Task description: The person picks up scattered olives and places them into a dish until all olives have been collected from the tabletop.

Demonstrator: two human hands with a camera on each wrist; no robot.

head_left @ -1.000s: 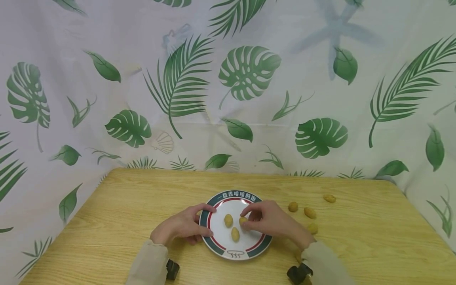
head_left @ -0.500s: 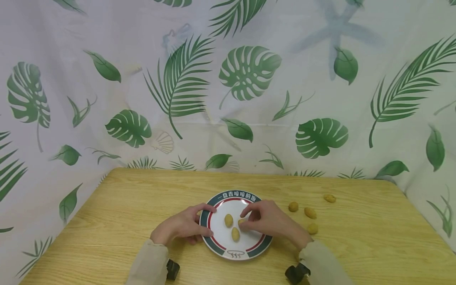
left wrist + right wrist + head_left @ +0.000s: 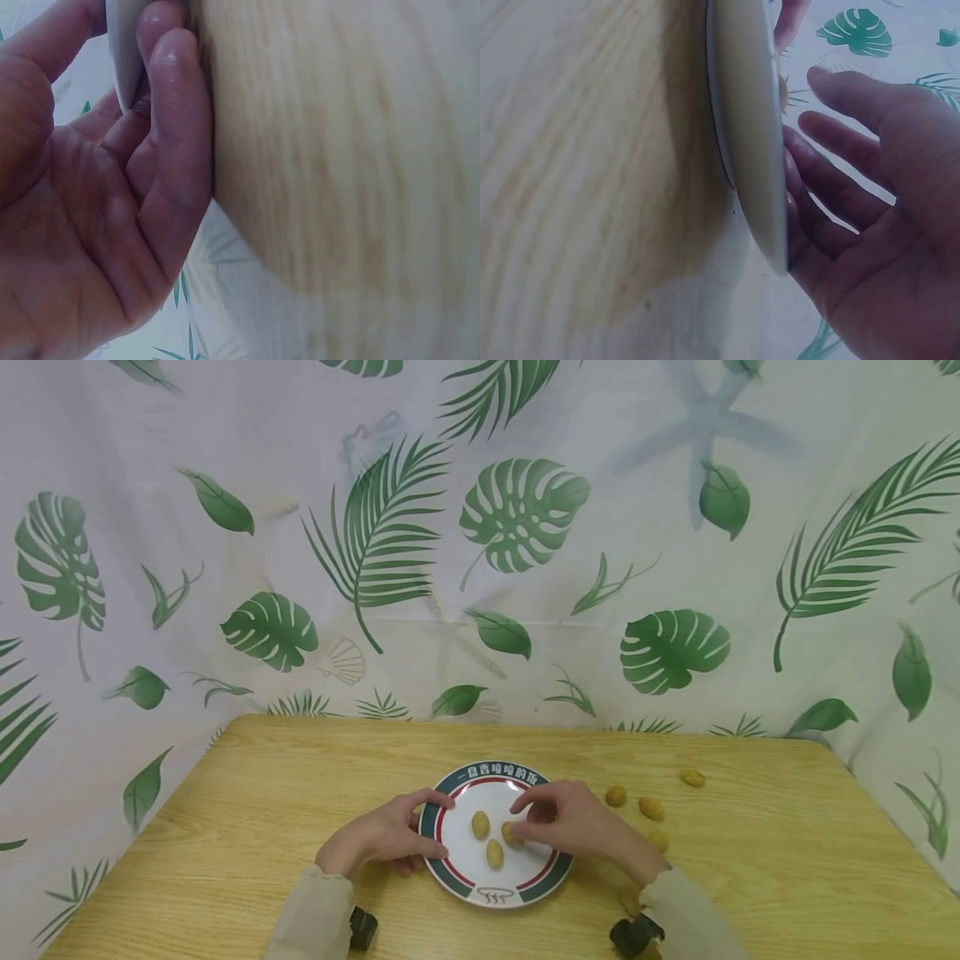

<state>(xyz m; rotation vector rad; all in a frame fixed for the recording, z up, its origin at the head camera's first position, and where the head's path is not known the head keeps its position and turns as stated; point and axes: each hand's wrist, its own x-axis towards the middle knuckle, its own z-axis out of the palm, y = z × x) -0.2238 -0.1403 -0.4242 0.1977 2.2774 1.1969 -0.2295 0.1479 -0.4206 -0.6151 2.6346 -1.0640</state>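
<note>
A white plate (image 3: 467, 860) with a dark green rim and red ring lies on the table. My left hand (image 3: 381, 837) grips its left rim, thumb over the edge and fingers below, as the left wrist view also shows. Three tan oval nut-like pieces lie on the plate: one on the left (image 3: 480, 825), one at the front (image 3: 495, 854) and one on the right (image 3: 511, 835). Over the plate's right side is my right hand (image 3: 573, 820), thumb and index finger apart beside the right piece. In the right wrist view these fingers (image 3: 847, 127) hold nothing.
Several more tan pieces (image 3: 652, 808) are scattered on the wooden table (image 3: 750, 860) to the right of the plate. One piece (image 3: 629, 900) is partly hidden by the right wrist. Behind the table hangs a leaf-patterned cloth (image 3: 570, 652).
The right thumb and index finger have spread apart, and the right piece shows more plainly between them on the plate. My left hand and the plate have stayed put.
</note>
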